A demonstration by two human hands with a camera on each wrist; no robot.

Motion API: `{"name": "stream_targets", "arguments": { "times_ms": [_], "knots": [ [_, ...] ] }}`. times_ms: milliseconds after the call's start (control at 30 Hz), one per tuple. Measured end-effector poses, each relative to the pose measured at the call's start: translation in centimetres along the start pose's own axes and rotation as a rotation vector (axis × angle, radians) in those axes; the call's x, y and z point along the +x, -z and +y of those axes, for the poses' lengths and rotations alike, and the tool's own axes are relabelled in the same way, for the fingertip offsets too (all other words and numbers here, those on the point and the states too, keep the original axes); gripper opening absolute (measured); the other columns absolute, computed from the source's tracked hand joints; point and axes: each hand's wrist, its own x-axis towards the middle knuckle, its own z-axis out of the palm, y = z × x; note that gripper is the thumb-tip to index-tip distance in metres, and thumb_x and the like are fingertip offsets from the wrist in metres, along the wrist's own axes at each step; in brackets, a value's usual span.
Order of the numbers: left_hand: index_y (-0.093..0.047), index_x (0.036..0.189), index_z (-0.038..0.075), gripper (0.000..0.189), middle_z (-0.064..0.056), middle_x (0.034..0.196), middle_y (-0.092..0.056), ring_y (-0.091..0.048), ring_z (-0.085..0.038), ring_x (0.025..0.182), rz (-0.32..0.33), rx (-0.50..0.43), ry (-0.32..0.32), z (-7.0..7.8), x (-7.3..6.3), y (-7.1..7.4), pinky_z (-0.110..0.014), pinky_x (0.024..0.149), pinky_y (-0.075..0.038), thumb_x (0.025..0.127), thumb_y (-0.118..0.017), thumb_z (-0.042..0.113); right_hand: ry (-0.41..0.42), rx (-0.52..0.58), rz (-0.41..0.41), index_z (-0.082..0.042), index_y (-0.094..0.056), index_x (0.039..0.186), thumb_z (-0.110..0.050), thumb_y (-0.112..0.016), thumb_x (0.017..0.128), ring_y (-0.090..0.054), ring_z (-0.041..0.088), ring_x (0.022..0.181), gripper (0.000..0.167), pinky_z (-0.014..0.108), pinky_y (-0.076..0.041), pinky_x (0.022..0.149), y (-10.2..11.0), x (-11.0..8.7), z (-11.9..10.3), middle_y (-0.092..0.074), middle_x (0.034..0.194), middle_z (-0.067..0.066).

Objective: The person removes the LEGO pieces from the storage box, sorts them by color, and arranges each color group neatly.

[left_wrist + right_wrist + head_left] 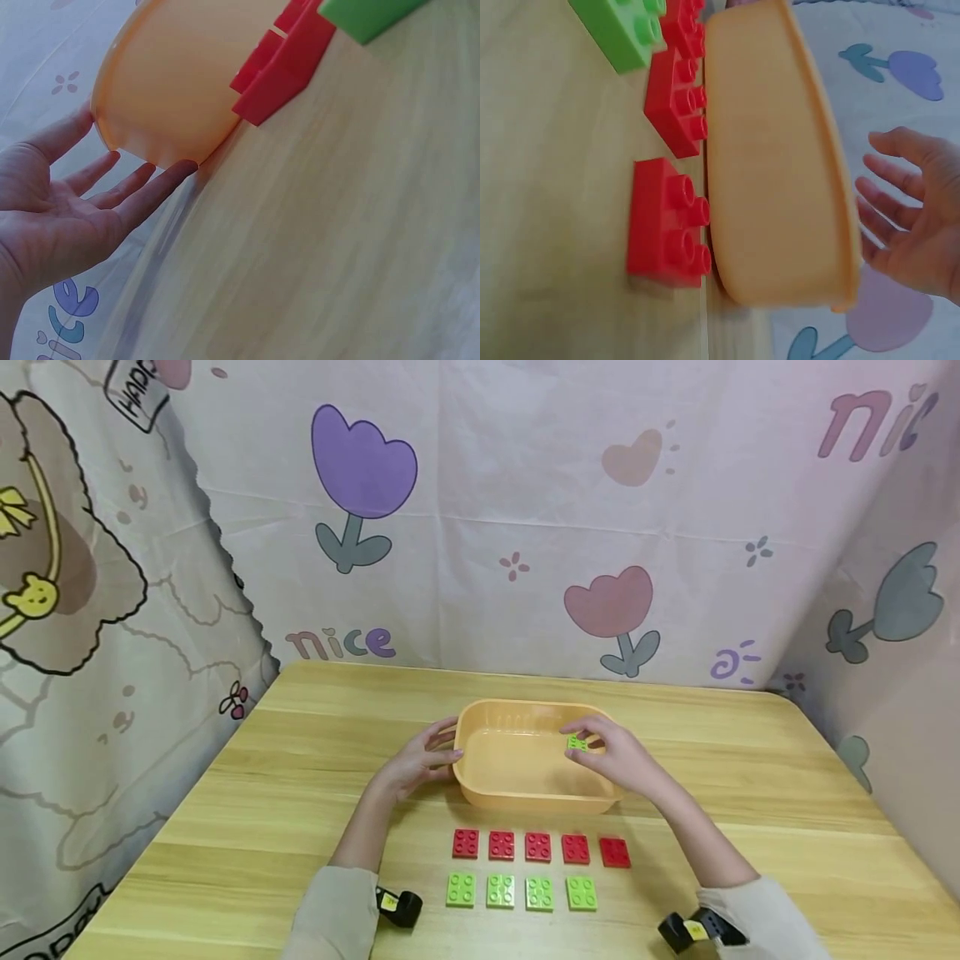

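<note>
In the head view my left hand touches the left end of a yellow-orange plastic basin. The left wrist view shows its fingers spread fairly straight, tips against the basin's end. My right hand is over the basin's right side. A small green toy brick shows between its thumb and fingers in the head view, partly covered. In the right wrist view the right hand has loose, parted fingers and no brick visible in them; the brick appears to lie inside the basin.
In front of the basin runs a row of several red bricks. Nearer still is a row of several green bricks. All lie studs up on the wooden table. A printed cloth hangs behind and at the sides.
</note>
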Motion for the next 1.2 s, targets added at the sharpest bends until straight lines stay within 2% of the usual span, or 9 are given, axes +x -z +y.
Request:
{"name": "stream_targets", "arguments": {
  "times_ms": [133,267,400,567,867,1000,1100,1200],
  "knots": [
    [-0.025,0.144,0.006,0.066,-0.021,0.145,-0.025,-0.039,-0.038,0.121,0.003,-0.001,-0.01,-0.1,0.0,0.0,-0.044,0.088,-0.048,0.087,-0.057,-0.003,-0.057,-0.007,0.009,0.003,-0.06,0.111,-0.01,-0.067,0.083,-0.051,0.038,0.102,0.032,0.052,-0.045,0.085,-0.7,1.8,0.8,-0.057,0.112,0.017],
    [-0.025,0.144,0.007,0.066,-0.021,0.144,-0.025,-0.04,-0.038,0.121,0.01,-0.004,-0.006,-0.2,0.1,0.0,-0.043,0.087,-0.048,0.087,-0.058,-0.002,-0.087,-0.049,0.017,0.007,-0.06,0.109,-0.011,-0.067,0.082,-0.051,0.039,0.103,0.033,0.05,-0.043,0.088,-1.5,3.0,1.9,-0.059,0.11,0.02],
    [-0.026,0.144,0.007,0.066,-0.02,0.145,-0.025,-0.04,-0.038,0.121,0.01,-0.004,-0.001,-0.3,0.2,0.0,-0.043,0.087,-0.048,0.087,-0.059,-0.002,-0.141,-0.066,-0.017,0.009,-0.06,0.107,-0.012,-0.066,0.082,-0.052,0.039,0.102,0.033,0.048,-0.042,0.09,-2.0,3.5,2.9,-0.06,0.107,0.023],
    [-0.025,0.144,0.007,0.067,-0.021,0.145,-0.024,-0.038,-0.038,0.122,0.01,-0.009,-0.004,-0.2,0.1,0.0,-0.043,0.087,-0.048,0.086,-0.058,-0.002,-0.206,-0.024,-0.071,0.006,-0.06,0.107,-0.017,-0.065,0.084,-0.052,0.036,0.101,0.033,0.047,-0.044,0.088,-2.6,3.6,3.2,-0.059,0.108,0.02],
    [-0.026,0.144,0.008,0.067,-0.02,0.145,-0.025,-0.038,-0.038,0.122,0.015,-0.015,-0.002,-0.2,0.1,0.0,-0.043,0.087,-0.048,0.086,-0.059,-0.002,-0.211,0.032,-0.12,0.0,-0.062,0.11,-0.018,-0.065,0.085,-0.051,0.034,0.107,0.03,0.047,-0.043,0.091,-3.8,4.0,2.2,-0.058,0.114,0.015],
    [-0.025,0.144,0.007,0.067,-0.021,0.145,-0.024,-0.038,-0.038,0.123,0.015,-0.019,-0.002,-0.1,0.0,-0.1,-0.043,0.087,-0.048,0.086,-0.058,-0.004,-0.209,0.083,-0.085,0.003,-0.059,0.111,-0.009,-0.066,0.083,-0.049,0.036,0.108,0.031,0.048,-0.042,0.092,-3.9,4.4,2.5,-0.057,0.114,0.018],
    [-0.026,0.144,0.007,0.067,-0.021,0.145,-0.024,-0.038,-0.038,0.122,0.019,-0.022,0.002,0.0,0.0,-0.1,-0.043,0.087,-0.048,0.086,-0.058,-0.004,-0.198,0.104,-0.064,0.008,-0.057,0.11,0.0,-0.067,0.08,-0.05,0.038,0.103,0.032,0.046,-0.045,0.088,-3.7,4.6,3.1,-0.057,0.111,0.021],
    [-0.026,0.144,0.007,0.068,-0.021,0.145,-0.025,-0.039,-0.039,0.122,0.02,-0.025,0.004,0.0,0.0,-0.1,-0.043,0.087,-0.048,0.086,-0.058,-0.004,-0.207,0.097,-0.088,0.01,-0.056,0.11,0.004,-0.068,0.077,-0.054,0.036,0.096,0.035,0.041,-0.049,0.082,-3.5,4.8,3.8,-0.057,0.107,0.022]
  ]
}}
